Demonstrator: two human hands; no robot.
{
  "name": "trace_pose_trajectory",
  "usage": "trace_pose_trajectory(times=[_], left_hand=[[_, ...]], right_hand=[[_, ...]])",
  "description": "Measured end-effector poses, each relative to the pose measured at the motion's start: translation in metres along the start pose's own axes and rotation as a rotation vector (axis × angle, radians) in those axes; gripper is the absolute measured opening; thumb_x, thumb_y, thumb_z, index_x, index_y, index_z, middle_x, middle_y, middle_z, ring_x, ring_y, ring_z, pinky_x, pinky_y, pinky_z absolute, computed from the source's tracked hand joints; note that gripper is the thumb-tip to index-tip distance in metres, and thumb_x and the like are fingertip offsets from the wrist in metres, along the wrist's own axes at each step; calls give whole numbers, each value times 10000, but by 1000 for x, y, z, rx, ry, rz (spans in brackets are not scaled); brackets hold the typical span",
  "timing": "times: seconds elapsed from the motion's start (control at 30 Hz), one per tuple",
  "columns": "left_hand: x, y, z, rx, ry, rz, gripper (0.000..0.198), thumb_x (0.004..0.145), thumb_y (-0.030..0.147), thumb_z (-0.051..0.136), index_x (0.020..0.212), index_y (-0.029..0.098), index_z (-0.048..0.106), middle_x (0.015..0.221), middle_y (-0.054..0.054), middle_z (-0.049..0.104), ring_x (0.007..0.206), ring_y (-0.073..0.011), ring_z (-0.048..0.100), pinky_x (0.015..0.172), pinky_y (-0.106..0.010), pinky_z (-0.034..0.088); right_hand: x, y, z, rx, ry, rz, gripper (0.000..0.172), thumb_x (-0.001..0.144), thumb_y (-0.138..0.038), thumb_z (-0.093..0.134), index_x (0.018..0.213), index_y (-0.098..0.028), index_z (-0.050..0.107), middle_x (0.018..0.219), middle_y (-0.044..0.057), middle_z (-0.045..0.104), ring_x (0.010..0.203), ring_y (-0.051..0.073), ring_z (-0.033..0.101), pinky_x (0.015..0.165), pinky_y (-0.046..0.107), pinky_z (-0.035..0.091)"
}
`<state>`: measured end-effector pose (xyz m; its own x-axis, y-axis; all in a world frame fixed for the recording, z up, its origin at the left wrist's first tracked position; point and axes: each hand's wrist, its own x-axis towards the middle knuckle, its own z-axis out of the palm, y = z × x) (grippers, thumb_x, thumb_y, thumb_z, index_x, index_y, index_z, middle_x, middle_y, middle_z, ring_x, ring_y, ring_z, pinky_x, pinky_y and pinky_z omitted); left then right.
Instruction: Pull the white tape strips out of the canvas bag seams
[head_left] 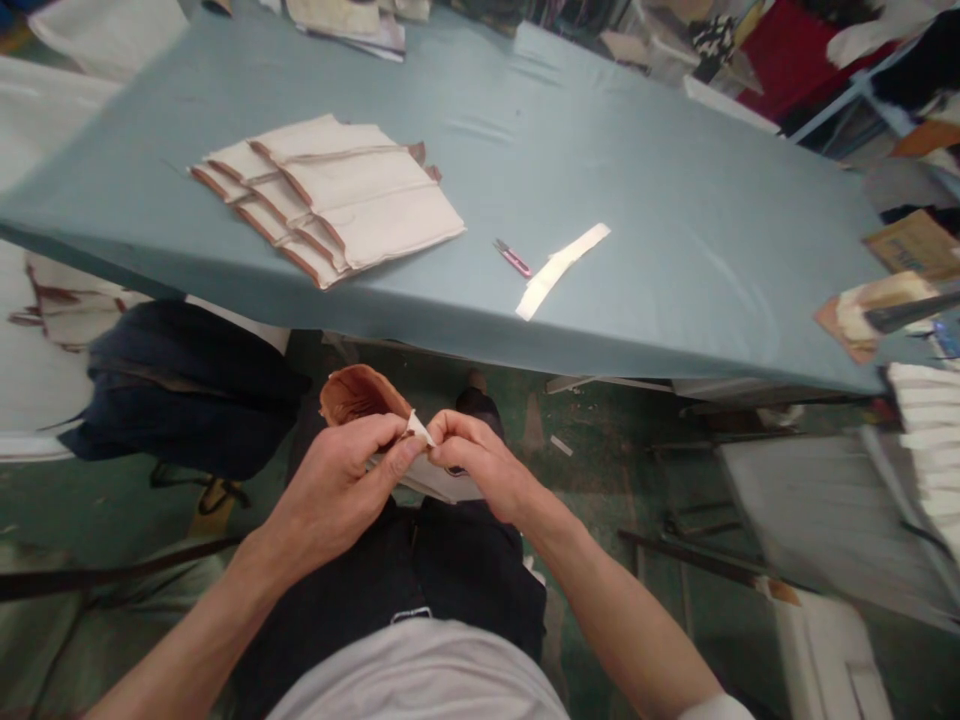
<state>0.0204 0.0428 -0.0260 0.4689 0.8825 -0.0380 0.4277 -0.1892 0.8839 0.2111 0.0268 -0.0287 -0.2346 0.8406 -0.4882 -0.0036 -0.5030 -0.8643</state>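
My left hand point(341, 480) and my right hand point(480, 462) meet below the table's near edge, both closed in a pinch on a small fabric piece point(367, 400). The piece is cream on one side and brown on the other, and it curls up behind my left fingers. A small white corner shows between my fingertips. On the table a stack of similar cream pieces with brown edging point(330, 195) lies at the left. Small pink-handled snips point(514, 258) and a white strip point(562, 268) lie near the table's front edge.
The table point(675, 180) has a blue-grey cloth cover. A dark garment point(180, 385) lies on a seat at the left. White stacked material point(926, 430) and boards stand at the right. More fabric and clutter sit at the far end. The floor below is green.
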Motion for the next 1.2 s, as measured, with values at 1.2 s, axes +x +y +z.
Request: trace_pose_trajectory(times=[1.2], left_hand=[[3,19,38,-522,274,-270,363,865,528,730,748,185,739,704,-22,675,672,-169,594,595,-230,492]], right_hand=[[-22,35,26,107,234,-551,592,876,-700,654,635,-245,362,577,-62,341,533,98,276,502,265,265]])
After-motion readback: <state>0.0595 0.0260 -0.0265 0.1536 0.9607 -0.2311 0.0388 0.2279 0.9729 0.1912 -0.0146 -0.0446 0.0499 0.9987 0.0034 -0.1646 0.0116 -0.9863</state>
